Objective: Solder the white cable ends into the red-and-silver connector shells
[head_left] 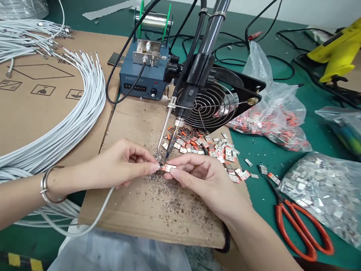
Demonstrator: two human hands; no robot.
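Observation:
My left hand [129, 162] pinches the end of a white cable [102, 209], whose length hangs down from under the palm. Between finger and thumb, my right hand [200, 176] grips a small connector [167, 167], metal with an orange-red part. The cable end and the connector meet just below the tip of a soldering iron [175, 130], held in a stand. A thin metal feed tube [165, 129] comes down beside the iron tip. Whether the tip touches the connector, I cannot tell.
Behind stands a blue solder feeder [143, 78] with a fan [205, 106] beside it. Loose connectors [226, 150] lie right of the iron. Orange-handled scissors [302, 228] and a bag of metal pieces [325, 192] are at the right; bundled white cables [86, 118] curve at the left.

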